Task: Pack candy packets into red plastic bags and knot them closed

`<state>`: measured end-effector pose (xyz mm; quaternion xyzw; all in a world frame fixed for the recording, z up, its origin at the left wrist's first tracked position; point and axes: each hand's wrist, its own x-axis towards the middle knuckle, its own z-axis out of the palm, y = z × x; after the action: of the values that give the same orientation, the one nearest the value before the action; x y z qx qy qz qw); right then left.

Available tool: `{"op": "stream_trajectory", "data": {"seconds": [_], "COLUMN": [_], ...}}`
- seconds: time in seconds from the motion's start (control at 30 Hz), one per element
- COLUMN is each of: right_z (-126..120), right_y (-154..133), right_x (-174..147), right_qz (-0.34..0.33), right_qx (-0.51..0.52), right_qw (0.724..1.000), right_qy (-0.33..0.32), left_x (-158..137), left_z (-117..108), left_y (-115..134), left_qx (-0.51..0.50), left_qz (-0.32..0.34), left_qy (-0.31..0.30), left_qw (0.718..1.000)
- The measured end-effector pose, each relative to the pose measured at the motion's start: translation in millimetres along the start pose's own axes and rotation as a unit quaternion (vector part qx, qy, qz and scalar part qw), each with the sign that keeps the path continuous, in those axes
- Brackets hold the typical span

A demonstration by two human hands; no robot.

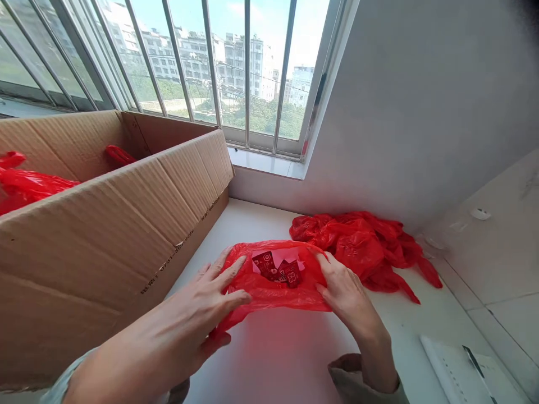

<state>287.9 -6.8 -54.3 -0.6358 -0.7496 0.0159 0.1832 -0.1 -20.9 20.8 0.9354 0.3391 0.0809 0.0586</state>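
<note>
A red plastic bag [269, 300] lies before me with its mouth spread wide. Inside it are dark red printed packets [290, 273] and a pink sheet or lining [280, 257]; their exact kind is unclear. My left hand [217, 300] is at the bag's left side, fingers spread over the rim and the thumb lower down, with thin red film between them. On the right, my right hand [339, 280] pinches the rim between thumb and fingers. Behind the bag rests a crumpled pile of red plastic bags [362, 247].
A large open cardboard box [105, 224] stands at the left, with red plastic bags [33, 182] inside. A barred window [227, 78] is behind the white table [273, 365]. At lower right lie a white notepad [450, 365] and a dark pen-like item [475, 362]. A wall borders the right.
</note>
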Motion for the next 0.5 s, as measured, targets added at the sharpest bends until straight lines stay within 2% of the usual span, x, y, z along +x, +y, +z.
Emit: {"op": "stream_trajectory", "data": {"seconds": [0.07,0.13,0.23,0.3,0.4,0.43,0.5], "right_z": [-1.7,2.6,11.4,12.2,4.3,0.8,-4.7], "right_y": [-2.4,-1.7,1.3,0.9,-5.4,-8.0,-11.1], "right_x": [-0.7,-4.5,-10.1,-9.6,-2.1,0.8,4.9], "right_qz": [-0.001,-0.014,-0.047,-0.062,-0.037,-0.02,0.016], "right_qx": [0.002,0.013,0.047,0.068,0.066,0.059,0.039], "right_qw": [1.0,1.0,0.998,0.996,0.995,0.996,0.995], "right_qy": [-0.007,0.008,0.023,-0.004,-0.06,-0.071,-0.086], "left_x": [-12.7,-14.1,12.1,39.9,68.8,71.1,65.3], "left_z": [-2.6,-3.9,5.1,20.3,51.2,61.3,77.0], "left_y": [7.9,19.4,36.1,39.6,28.4,21.8,9.4], "left_qx": [0.015,0.005,-0.025,-0.055,-0.073,-0.087,-0.116], "left_qz": [0.004,0.053,0.154,0.107,-0.025,-0.067,-0.093], "left_qy": [0.016,0.042,0.129,0.058,-0.018,-0.026,-0.024], "left_qw": [1.0,0.998,0.979,0.991,0.997,0.994,0.989]}}
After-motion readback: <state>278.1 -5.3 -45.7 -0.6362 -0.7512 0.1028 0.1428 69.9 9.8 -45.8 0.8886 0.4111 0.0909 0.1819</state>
